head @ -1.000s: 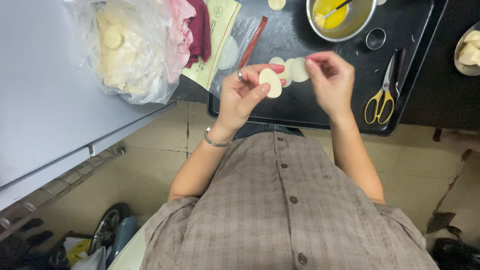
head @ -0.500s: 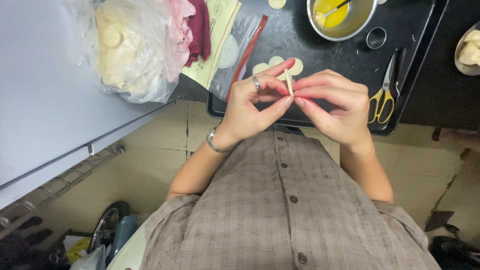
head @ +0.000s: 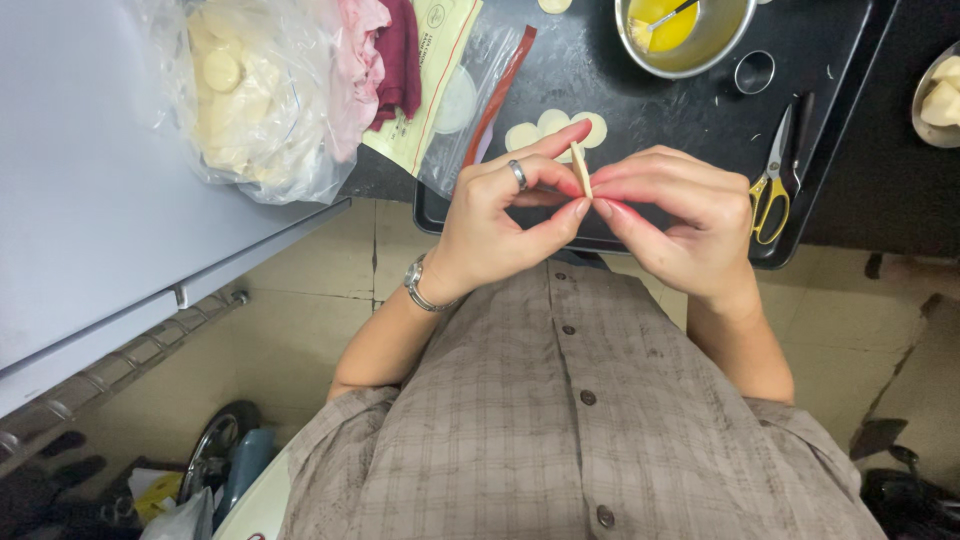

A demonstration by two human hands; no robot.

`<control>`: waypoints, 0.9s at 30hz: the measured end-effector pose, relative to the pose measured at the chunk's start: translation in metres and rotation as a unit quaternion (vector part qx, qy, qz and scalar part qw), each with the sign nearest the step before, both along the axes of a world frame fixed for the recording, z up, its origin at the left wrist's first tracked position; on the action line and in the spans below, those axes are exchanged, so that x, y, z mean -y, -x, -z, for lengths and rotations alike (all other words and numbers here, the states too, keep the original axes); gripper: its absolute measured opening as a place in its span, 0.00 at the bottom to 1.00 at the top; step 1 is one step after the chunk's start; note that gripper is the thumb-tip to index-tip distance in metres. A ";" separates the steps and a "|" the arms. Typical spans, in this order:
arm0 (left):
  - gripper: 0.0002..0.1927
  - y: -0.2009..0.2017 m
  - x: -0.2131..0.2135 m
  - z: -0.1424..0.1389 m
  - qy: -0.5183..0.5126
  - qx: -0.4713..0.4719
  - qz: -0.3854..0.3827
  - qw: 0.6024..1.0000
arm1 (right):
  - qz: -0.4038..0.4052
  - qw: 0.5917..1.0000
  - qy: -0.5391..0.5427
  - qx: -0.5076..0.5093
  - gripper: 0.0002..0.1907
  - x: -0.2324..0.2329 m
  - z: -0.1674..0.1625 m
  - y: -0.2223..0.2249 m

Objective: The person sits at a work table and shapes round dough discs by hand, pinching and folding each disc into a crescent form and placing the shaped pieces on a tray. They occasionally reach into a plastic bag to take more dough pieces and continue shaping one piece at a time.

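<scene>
Nearest the camera is the wearer's grey-brown checked button shirt (head: 570,440), with both forearms rising from it toward the black rectangular metal tray (head: 640,100), which serves as landmark.

Just short of the tray's near edge, the left hand (head: 500,215), wearing a silver ring and a metal wristwatch (head: 420,285), meets the right hand (head: 680,215). Both are pinched closed on one small folded disc of pale dough (head: 580,168), fingertips of the two hands touching around its lower end. The dough is seen edge-on as a thin strip; its long axis runs near-to-far in the view, tilted slightly left, with the free end pointing toward the tray's centre. Whether it is fully sealed cannot be told.

On the tray, just beyond the dough strip, lie three flat round pale dough discs (head: 545,128), overlapping. At the tray's right side lie yellow-handled scissors (head: 775,175), blades pointing away. Farther in stands a small round metal cutter ring (head: 754,72), and beyond it a steel bowl of yellow beaten liquid (head: 685,30) with a utensil in it.

Left of the tray lies a clear zip bag with a red seal strip (head: 480,100), then red and pink cloths (head: 380,50), then a clear plastic bag of pale dough pieces (head: 250,100) on a grey surface.
</scene>
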State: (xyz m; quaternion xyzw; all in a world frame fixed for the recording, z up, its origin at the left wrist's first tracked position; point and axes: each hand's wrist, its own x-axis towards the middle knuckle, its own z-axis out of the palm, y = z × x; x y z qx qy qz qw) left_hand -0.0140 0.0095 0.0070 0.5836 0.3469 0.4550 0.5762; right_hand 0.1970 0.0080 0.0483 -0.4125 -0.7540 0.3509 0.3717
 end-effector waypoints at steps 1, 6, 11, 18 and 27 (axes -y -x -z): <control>0.07 0.000 0.000 -0.001 -0.005 -0.003 0.000 1.000 | -0.001 1.000 -0.001 0.002 0.07 0.000 0.000 0.000; 0.07 0.001 0.001 -0.003 -0.015 -0.016 0.002 1.000 | 0.000 1.000 -0.005 0.015 0.07 0.001 -0.004 0.000; 0.06 0.000 0.001 -0.003 -0.016 -0.023 0.001 1.000 | -0.006 1.000 0.004 0.014 0.07 0.001 -0.005 0.000; 0.06 0.001 0.001 -0.006 -0.024 -0.039 0.000 0.999 | -0.013 1.000 0.021 0.003 0.07 0.001 -0.005 -0.001; 0.06 0.001 0.002 -0.008 -0.043 -0.080 -0.010 0.996 | -0.009 0.999 0.039 0.002 0.07 0.002 -0.005 -0.002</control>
